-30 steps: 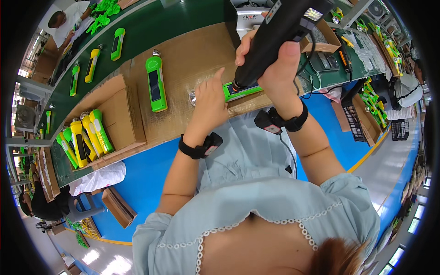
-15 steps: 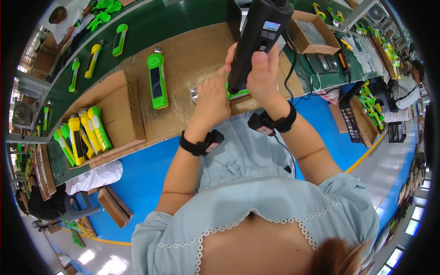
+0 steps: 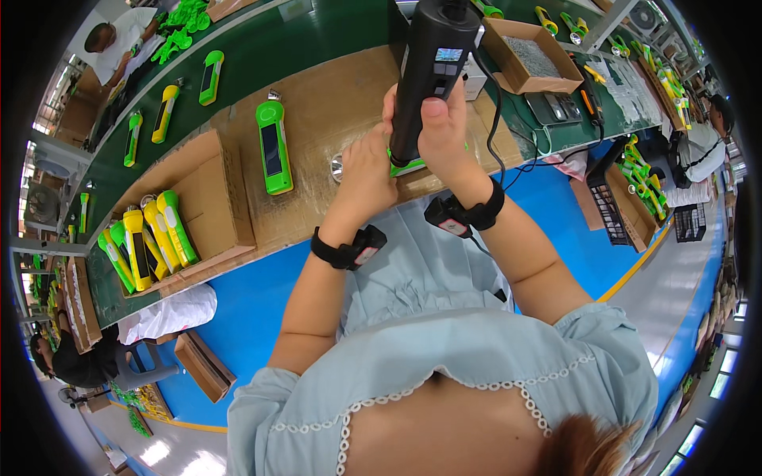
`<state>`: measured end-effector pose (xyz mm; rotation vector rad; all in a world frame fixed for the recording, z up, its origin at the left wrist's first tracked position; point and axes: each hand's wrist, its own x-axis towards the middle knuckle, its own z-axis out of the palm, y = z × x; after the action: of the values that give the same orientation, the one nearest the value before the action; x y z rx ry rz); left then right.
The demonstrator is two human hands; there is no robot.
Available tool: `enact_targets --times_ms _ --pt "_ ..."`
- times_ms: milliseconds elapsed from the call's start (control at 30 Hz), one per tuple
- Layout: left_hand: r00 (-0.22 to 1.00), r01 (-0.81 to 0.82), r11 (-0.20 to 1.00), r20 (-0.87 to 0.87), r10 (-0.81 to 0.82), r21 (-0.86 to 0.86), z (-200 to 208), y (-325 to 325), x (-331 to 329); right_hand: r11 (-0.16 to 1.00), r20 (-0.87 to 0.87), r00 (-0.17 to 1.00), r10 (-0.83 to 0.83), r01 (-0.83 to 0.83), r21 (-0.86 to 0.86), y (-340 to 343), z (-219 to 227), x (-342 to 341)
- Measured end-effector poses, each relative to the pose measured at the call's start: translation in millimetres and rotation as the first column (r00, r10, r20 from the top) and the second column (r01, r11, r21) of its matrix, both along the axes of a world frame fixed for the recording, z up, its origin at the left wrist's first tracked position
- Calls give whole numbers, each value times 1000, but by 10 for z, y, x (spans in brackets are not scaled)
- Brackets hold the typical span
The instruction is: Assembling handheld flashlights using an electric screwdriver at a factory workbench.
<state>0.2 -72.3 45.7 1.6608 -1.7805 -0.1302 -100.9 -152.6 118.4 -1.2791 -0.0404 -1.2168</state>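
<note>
My right hand (image 3: pixel 446 131) grips a black electric screwdriver (image 3: pixel 429 71) held upright, its tip down on a green plastic part (image 3: pixel 409 165) on the brown work board (image 3: pixel 317 119). My left hand (image 3: pixel 367 173) rests on that green part and steadies it, mostly covering it. A round silver piece (image 3: pixel 337 167) lies just left of my left hand. A finished green device with a dark screen (image 3: pixel 272 147) lies further left on the board. Both wrists wear black bands.
An open cardboard box (image 3: pixel 202 198) with several green and yellow devices (image 3: pixel 147 242) stands at the left. A box of screws (image 3: pixel 528 57) sits at the back right. More green and yellow devices lie on the green belt (image 3: pixel 262 55). Other people work at the edges.
The screwdriver has swung from a tilt to nearly upright over the green part. My right hand has moved left toward my left hand.
</note>
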Motion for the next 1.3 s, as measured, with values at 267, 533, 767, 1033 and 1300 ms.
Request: enact_targets --times_ms 267,533,767,1033,1300 --pt "978 -76 975 205 33 208 176 143 38 992 39 994 102 -99 -77 -85 185 -122" --pt "922 -81 990 385 30 118 351 105 -52 942 -146 944 -297 264 -209 -269 796 -705" --pt "987 133 990 89 -137 44 171 -318 -386 942 -92 940 -328 318 -106 -361 738 -705" --pt "995 92 995 22 -93 45 164 -351 -456 969 15 969 -245 246 -14 -347 498 -644" --pt "998 68 998 2 -68 9 125 -385 -398 983 64 983 -173 176 -45 -401 284 -583"
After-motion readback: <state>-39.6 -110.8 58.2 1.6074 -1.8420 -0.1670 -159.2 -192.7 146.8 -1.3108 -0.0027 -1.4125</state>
